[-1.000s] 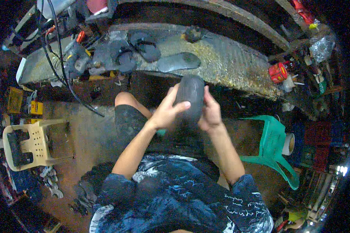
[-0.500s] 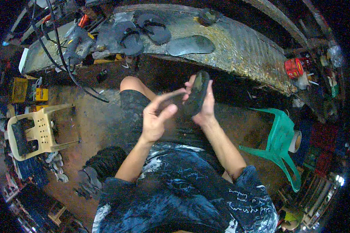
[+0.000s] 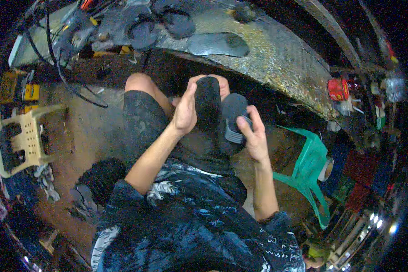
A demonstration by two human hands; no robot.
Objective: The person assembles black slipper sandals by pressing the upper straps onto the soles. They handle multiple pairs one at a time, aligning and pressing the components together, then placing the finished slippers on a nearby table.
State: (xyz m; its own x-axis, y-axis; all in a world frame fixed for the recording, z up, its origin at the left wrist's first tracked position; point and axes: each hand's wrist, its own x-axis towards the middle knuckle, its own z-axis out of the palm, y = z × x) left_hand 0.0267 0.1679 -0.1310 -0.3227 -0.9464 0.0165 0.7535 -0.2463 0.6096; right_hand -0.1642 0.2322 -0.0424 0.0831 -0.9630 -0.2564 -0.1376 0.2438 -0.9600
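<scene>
My left hand point(image 3: 185, 113) is closed around a dark, sole-shaped piece point(image 3: 207, 102) held upright above my lap. Its palm lies along the near left edge, and fingers show past the far end. Close by on the right, my right hand point(image 3: 255, 133) grips a dark grey oblong piece point(image 3: 235, 109), rounded at the top and with pale ribbed lines near its lower end. Its exact kind is unclear. The two pieces are side by side; whether they touch cannot be made out. Beyond them on the bench lie a dark sole point(image 3: 218, 44) and black flip-flops point(image 3: 179, 23).
A worn, stained workbench point(image 3: 276, 56) runs across the far side. Black cables point(image 3: 54, 59) hang at the far left. A cream plastic chair point(image 3: 27, 136) stands left, a green one point(image 3: 310, 158) right. A red container point(image 3: 337, 89) sits by the bench's right end.
The right hand has moved nearer and to the right, now showing the ribbed grey piece. The left hand, blurred before, is now closed on the sole-shaped piece. The whole view has shifted.
</scene>
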